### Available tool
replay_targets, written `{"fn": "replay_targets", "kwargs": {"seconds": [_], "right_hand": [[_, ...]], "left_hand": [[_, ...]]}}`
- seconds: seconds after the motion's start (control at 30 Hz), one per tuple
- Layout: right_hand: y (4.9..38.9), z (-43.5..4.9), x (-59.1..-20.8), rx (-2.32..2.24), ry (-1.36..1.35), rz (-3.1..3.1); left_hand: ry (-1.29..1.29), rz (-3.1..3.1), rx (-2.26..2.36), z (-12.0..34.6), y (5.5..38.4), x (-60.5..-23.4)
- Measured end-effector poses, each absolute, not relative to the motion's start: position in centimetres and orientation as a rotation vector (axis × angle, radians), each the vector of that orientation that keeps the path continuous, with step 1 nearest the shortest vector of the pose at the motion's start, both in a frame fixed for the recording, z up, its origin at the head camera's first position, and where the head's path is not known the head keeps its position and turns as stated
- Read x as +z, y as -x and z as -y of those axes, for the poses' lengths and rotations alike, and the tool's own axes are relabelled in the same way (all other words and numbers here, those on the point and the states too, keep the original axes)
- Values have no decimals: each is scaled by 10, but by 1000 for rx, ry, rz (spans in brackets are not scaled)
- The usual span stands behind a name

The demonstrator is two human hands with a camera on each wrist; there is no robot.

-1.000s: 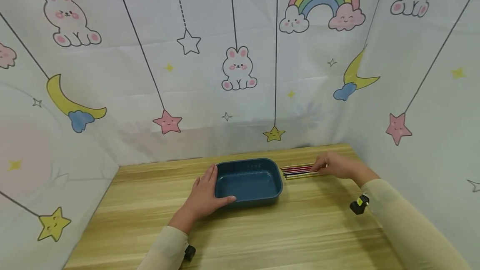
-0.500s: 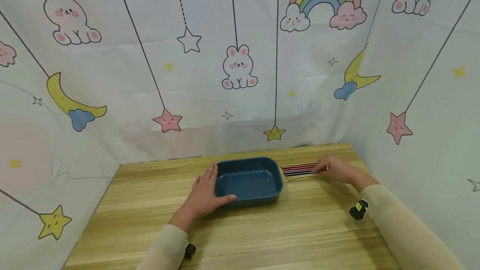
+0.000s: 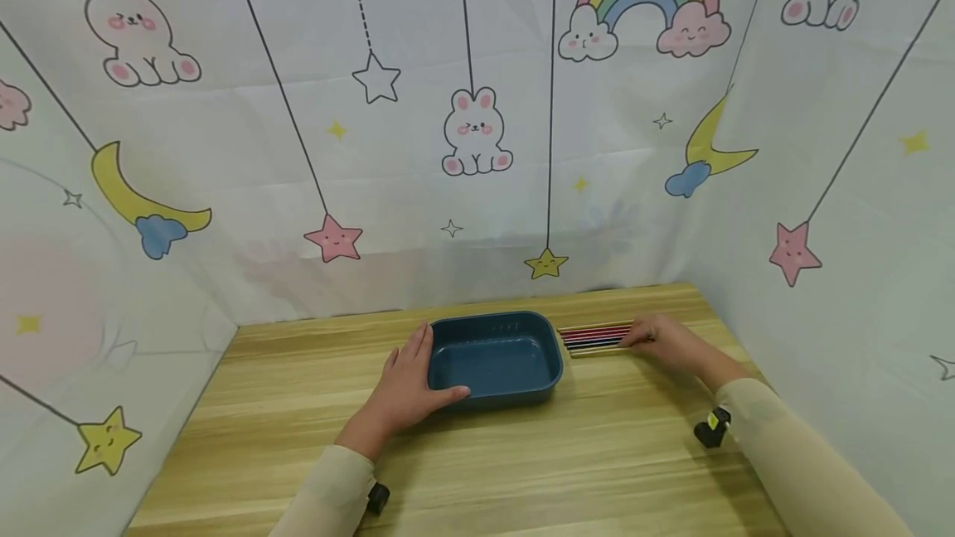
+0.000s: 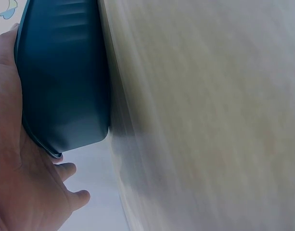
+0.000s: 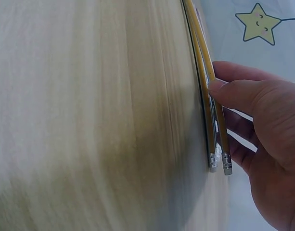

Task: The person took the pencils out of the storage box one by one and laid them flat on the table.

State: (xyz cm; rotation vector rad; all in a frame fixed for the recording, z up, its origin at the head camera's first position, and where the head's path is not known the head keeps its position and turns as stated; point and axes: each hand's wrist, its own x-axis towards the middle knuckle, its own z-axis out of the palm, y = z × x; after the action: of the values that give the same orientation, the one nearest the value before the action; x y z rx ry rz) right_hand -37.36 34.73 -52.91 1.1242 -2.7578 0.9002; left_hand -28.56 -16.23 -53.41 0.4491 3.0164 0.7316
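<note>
A dark blue rectangular dish (image 3: 492, 367) stands on the wooden table. My left hand (image 3: 401, 394) rests against its left front corner, fingers fairly straight along the left side and thumb along the front rim. In the left wrist view, the fingertips reach past the dish rim (image 4: 41, 142). To the right of the dish lies a row of several thin pencils (image 3: 593, 338), red, dark and yellow. My right hand (image 3: 666, 342) pinches a yellow pencil (image 5: 221, 124) near its eraser end, thumb on top. Another yellow pencil (image 5: 208, 115) lies close beside it; the right fingers are partly hidden.
The wood-patterned table (image 3: 477, 479) reaches back to a white cloth (image 3: 403, 189) printed with rabbits, stars and moons. Cloth also hangs on both sides. A small black camera sits at each wrist, the right one (image 3: 712, 428) with a yellow mark.
My right hand has shifted slightly to the right and towards me, its fingers still at the pencil ends. The left hand and the dish stay in place.
</note>
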Motion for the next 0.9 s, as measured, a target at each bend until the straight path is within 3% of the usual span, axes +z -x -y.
{"fn": "replay_targets", "kwargs": {"seconds": [0.9], "right_hand": [[375, -349, -540, 868, -1037, 2819]], "left_hand": [[-449, -3017, 724, 162, 288, -537]]}}
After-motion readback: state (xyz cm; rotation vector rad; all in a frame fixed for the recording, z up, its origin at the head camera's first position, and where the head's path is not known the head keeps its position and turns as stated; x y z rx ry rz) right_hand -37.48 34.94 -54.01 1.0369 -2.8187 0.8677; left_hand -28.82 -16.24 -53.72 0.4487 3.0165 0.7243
